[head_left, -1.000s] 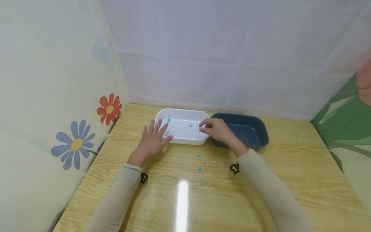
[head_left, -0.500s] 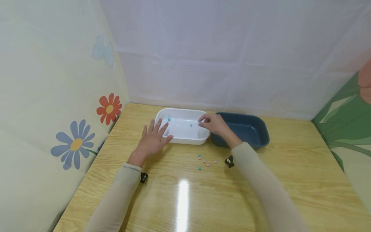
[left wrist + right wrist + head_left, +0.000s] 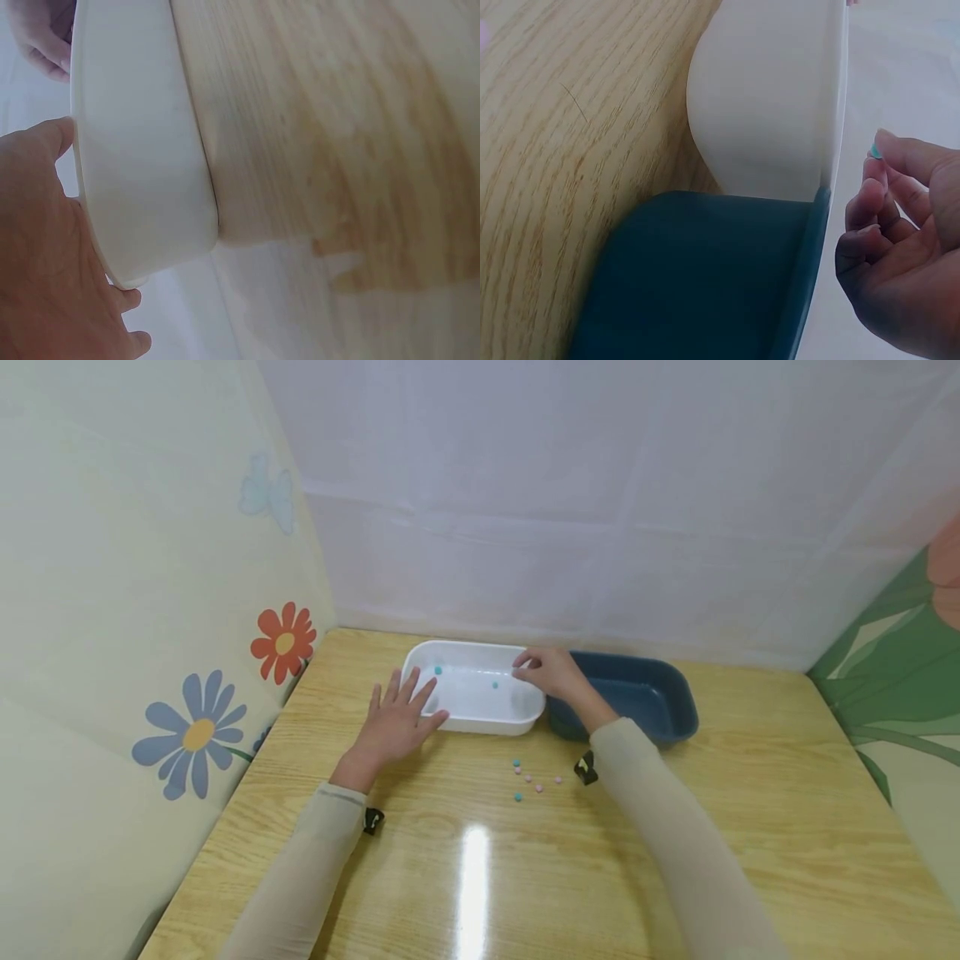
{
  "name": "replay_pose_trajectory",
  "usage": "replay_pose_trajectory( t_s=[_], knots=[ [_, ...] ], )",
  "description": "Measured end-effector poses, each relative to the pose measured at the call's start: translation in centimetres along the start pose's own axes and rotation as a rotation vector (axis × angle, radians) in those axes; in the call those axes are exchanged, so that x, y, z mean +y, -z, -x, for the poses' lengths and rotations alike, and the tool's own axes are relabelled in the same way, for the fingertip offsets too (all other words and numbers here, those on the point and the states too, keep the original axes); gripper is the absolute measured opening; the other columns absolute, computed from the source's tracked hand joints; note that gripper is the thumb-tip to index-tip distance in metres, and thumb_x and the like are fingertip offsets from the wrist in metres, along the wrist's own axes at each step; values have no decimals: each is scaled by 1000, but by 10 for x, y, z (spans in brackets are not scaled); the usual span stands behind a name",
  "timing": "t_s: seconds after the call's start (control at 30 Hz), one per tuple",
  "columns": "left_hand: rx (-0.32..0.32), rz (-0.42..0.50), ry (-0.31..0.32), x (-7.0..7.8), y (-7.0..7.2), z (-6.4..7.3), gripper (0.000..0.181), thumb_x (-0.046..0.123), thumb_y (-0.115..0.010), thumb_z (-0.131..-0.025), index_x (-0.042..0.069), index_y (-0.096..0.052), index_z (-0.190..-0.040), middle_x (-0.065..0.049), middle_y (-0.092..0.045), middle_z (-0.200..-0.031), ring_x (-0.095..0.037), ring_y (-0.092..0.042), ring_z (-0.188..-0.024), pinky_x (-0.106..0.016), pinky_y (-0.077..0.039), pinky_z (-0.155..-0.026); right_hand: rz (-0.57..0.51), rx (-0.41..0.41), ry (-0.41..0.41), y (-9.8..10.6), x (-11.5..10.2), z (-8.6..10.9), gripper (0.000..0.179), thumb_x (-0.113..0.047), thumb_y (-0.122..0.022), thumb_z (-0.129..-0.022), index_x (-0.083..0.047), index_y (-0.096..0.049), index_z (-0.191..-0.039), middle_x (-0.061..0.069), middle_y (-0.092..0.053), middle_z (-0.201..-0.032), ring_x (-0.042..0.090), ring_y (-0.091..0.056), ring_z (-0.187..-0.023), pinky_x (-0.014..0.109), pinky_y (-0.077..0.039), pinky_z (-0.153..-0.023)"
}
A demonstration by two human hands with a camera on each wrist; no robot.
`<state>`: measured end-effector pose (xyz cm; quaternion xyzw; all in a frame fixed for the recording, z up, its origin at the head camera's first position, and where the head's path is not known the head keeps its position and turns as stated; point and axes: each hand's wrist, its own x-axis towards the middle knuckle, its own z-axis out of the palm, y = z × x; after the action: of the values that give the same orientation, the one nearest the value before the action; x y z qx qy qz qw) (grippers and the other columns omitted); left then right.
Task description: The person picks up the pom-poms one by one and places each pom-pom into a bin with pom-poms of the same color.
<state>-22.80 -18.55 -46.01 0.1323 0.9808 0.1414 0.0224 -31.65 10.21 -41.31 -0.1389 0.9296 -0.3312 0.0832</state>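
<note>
In the head view my left hand (image 3: pixel 392 728) lies with spread, straight fingers over the near left corner of a white tray (image 3: pixel 480 727). The left wrist view shows that hand (image 3: pixel 52 247) touching the tray's rim. My right hand (image 3: pixel 551 675) is above the tray's right end. Its thumb and forefinger pinch a small turquoise bead (image 3: pixel 874 151), clear in the right wrist view. Inside the tray lie a turquoise bead (image 3: pixel 438 670) at the left and another turquoise bead (image 3: pixel 495 685) nearer the middle.
A dark blue tray (image 3: pixel 660 672) stands right beside the white one, partly behind the right forearm. On the wooden table (image 3: pixel 420 877) in front are several pink beads (image 3: pixel 539 788) and two turquoise beads (image 3: pixel 517 797). A pale cloth (image 3: pixel 570 527) hangs behind the trays.
My right hand has shifted a little away from me, toward the white tray's back right corner, still pinching the bead. The left hand stays put.
</note>
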Motion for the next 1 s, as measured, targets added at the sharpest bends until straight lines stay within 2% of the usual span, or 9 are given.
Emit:
replay_pose_trajectory(
  t_s=[0.4, 1.0],
  knots=[
    [4, 16, -3, 1, 1, 0, 77, 66, -28, -103, 19, -19, -164, -12, 0, -171, -42, 7, -155, -65, 7, -119, 2, 1, -36, -3, 4, -8, 26, -29, -69, -97, -12, -73, -116, 12, -69, -110, 28, -64, -100, 41, -55, -81],
    [-5, -2, 2, -1, -2, -1, 77, 67, -26, -103, 20, -17, -164, -11, 1, -171, -41, 8, -155, -65, 8, -120, -13, 3, -62, -1, 6, -10, 27, -29, -67, -98, -12, -72, -118, 13, -69, -112, 29, -64, -101, 43, -55, -84]
  ],
)
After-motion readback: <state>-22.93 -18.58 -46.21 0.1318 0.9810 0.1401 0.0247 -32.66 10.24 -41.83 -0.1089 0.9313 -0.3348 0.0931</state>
